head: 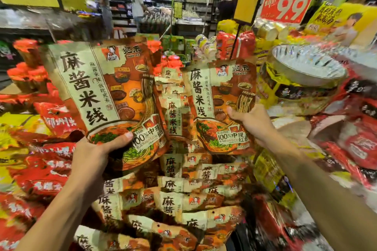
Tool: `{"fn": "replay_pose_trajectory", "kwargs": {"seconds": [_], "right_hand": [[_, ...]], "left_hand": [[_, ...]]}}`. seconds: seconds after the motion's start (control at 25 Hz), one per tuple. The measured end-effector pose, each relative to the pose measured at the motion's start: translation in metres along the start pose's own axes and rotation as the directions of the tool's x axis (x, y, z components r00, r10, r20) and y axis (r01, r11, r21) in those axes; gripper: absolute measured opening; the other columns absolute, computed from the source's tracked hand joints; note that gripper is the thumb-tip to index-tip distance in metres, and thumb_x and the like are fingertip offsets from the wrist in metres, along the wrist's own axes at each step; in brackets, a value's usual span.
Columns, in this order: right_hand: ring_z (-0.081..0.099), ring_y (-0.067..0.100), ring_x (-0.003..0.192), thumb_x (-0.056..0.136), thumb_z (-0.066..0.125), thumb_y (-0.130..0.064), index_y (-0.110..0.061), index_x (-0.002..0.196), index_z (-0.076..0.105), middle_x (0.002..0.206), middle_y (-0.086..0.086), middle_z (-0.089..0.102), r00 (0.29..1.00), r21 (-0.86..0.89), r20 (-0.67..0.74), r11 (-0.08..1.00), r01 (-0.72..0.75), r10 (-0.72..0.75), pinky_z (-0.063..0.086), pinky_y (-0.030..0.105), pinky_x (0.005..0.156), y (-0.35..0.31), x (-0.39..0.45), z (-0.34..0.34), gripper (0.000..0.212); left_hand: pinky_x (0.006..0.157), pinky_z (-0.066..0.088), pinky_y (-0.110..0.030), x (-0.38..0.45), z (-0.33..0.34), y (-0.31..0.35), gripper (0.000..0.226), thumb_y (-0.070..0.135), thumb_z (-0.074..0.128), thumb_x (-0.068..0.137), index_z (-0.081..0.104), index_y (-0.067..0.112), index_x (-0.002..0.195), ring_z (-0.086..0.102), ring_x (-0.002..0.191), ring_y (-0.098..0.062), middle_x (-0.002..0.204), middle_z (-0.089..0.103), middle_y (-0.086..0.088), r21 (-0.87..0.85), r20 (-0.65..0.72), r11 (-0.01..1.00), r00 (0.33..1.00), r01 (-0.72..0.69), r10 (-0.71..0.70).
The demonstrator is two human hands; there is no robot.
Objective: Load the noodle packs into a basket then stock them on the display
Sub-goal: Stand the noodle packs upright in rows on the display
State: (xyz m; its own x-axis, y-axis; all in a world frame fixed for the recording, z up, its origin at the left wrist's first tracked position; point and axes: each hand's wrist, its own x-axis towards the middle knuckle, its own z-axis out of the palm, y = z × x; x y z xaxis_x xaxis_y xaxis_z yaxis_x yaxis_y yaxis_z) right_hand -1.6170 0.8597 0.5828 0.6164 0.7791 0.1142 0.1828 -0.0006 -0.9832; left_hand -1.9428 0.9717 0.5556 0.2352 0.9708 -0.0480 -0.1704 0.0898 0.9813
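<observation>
L hand [95, 155] grips one noodle pack [106, 91] at its bottom edge, thumb across the front, fingers behind. R hand [253, 124] grips a second noodle pack [222, 106] at its lower right corner, thumb on front face. Both grips clenched on a pack, neither free.

Key relation: both packs stand upright, long axis vertical, printed face toward cam, each rising up and away from its grip. L pack is nearer the cam and higher; R pack sits farther in, close above the display pile [183, 199] of same-brand packs, w/ more of them standing upright in the gap between the two held ones. Pile lies directly below and between the hands, its packs mostly flat, overlapping.

Judgement: stocking step, basket not in view. R hand is nearer the upright row, so prob places first; pack needs to drop down and fwd, base leading. L pack then follows in front.

Red snack bags [51, 120] flank left; a boxed bowl set [306, 67] and 9.9 price sign [289, 6] right.
</observation>
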Motion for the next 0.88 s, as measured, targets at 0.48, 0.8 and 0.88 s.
{"fn": "replay_pose_trajectory", "kwargs": {"seconds": [0.48, 0.8, 0.88], "right_hand": [[0.077, 0.013, 0.081, 0.087, 0.077, -0.005, -0.021, 0.091, 0.073, 0.084, -0.006, 0.079, 0.970, -0.141, 0.234, 0.990, -0.031, 0.064, 0.062, 0.032, 0.076, 0.033, 0.054, 0.012, 0.017], [0.074, 0.024, 0.097, 0.061, 0.095, -0.048, -0.006, 0.115, 0.064, 0.102, 0.006, 0.078, 0.913, -0.253, 0.313, 0.950, -0.185, 0.261, 0.053, 0.047, 0.100, 0.085, 0.063, 0.023, 0.074], [0.070, 0.019, 0.085, 0.074, 0.090, -0.032, -0.006, 0.097, 0.064, 0.088, 0.004, 0.075, 0.898, -0.262, 0.318, 0.938, -0.225, 0.304, 0.053, 0.042, 0.098, 0.082, 0.048, 0.029, 0.043]], "left_hand": [[0.054, 0.055, -0.032, 0.012, 0.012, -0.014, 0.026, 0.010, 0.081, 0.070, 0.072, 0.011, 0.094, 0.065, 0.049, -0.012, 0.070, 0.073, 0.002, -0.038, -0.024, 0.998, 0.998, 0.051, -0.052], [0.069, 0.060, -0.053, 0.017, 0.020, -0.015, 0.025, 0.015, 0.083, 0.067, 0.076, 0.014, 0.091, 0.076, 0.073, -0.025, 0.090, 0.078, -0.009, -0.039, -0.019, 0.993, 0.994, 0.107, -0.108], [0.066, 0.060, -0.049, 0.018, 0.018, -0.016, 0.030, 0.016, 0.083, 0.067, 0.075, 0.014, 0.096, 0.075, 0.074, -0.024, 0.094, 0.078, -0.010, -0.059, -0.015, 0.992, 0.993, 0.116, -0.117]]}}
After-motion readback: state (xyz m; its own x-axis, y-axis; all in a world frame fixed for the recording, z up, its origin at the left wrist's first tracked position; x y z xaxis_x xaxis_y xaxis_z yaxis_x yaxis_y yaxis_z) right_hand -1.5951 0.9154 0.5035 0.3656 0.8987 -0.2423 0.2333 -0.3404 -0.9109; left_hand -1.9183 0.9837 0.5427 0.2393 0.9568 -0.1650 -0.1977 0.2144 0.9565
